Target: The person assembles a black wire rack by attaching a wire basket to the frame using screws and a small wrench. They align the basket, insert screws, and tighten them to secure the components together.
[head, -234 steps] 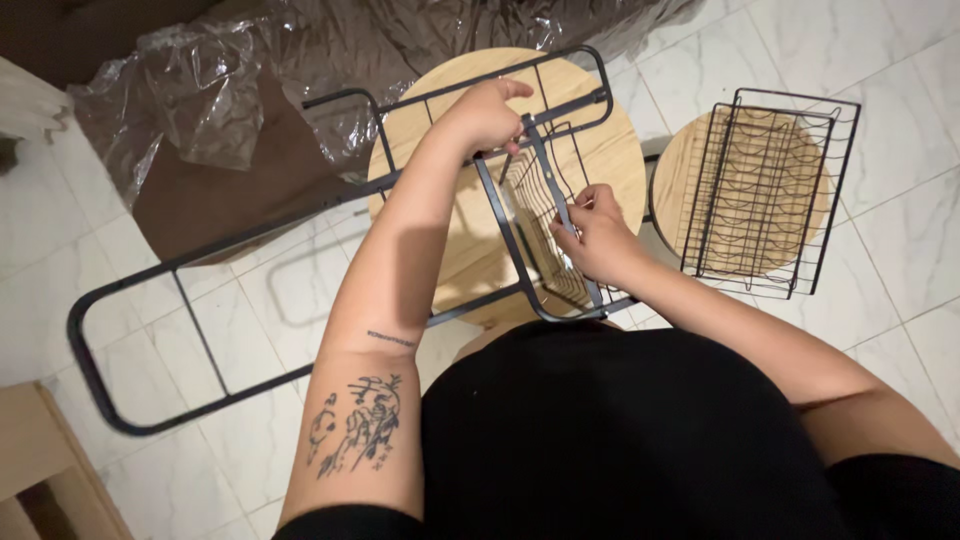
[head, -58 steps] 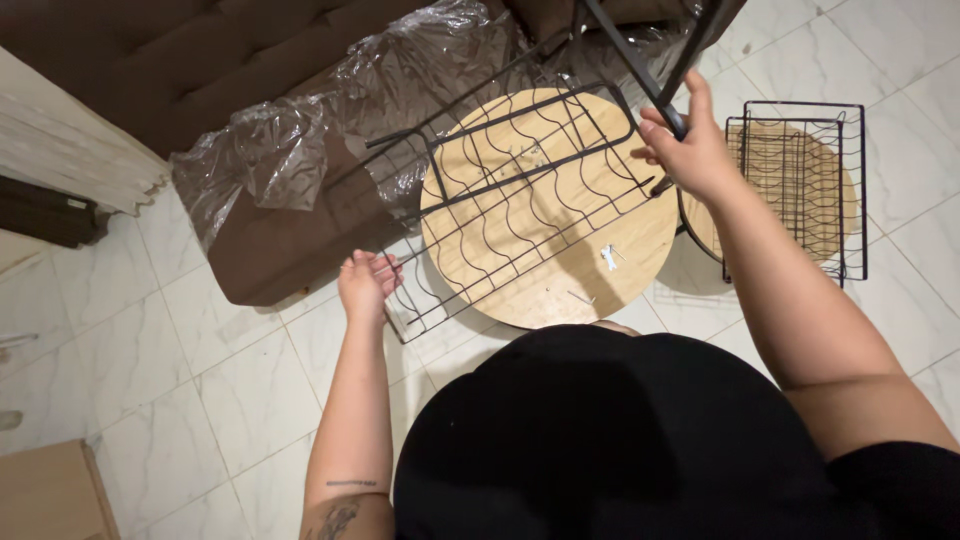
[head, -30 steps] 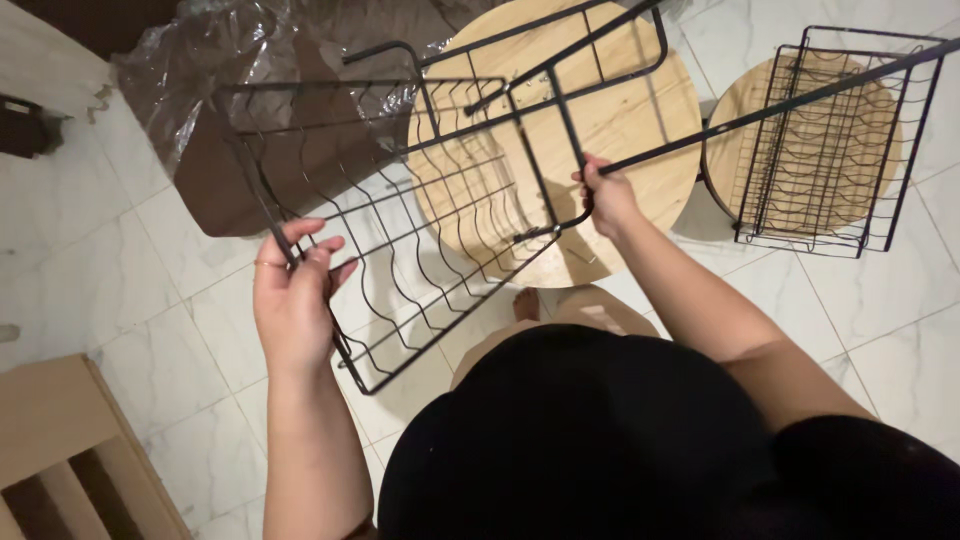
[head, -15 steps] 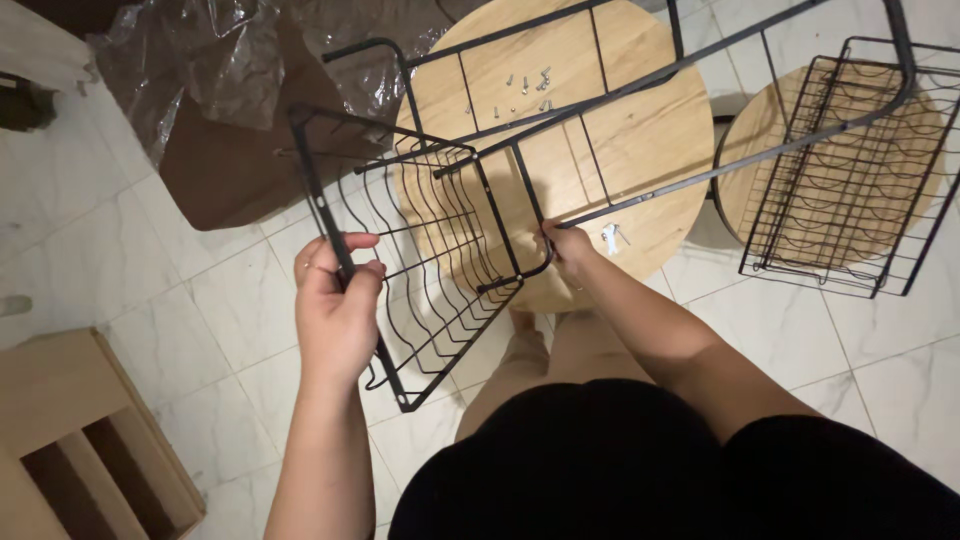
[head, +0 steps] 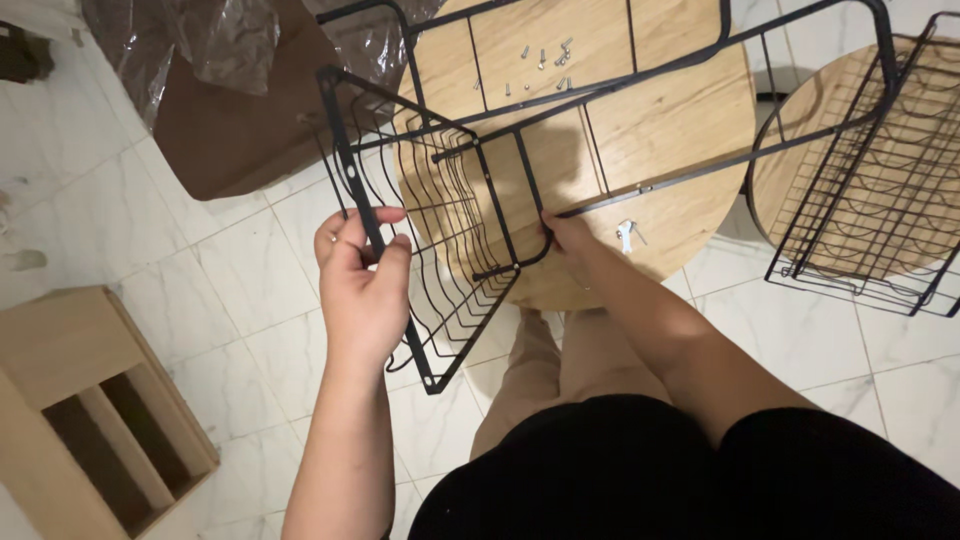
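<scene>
fingers of the left hand [head: 362, 290] pinch the wire basket's [head: 440, 230] near rim (tilted over the wooden table [head: 660, 150]); right hand [head: 565, 235] grips its far corner at the black frame [head: 640, 75].

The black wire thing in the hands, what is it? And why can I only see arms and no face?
The picture comes from a camera worn on the person's head, looking down, so you see only their arms, legs and dark top.

The left hand grips the flat black edge of a black wire basket, tilted up off the floor. The right hand pinches a long black metal frame where it meets the basket.

Under them stands a round wooden table. On it lie a few small silver screws and a little metal tool.

To the right, a second wire basket sits on another round wooden top. At the lower left is a wooden crate, and crumpled clear plastic lies at the top, all on white floor tiles.
</scene>
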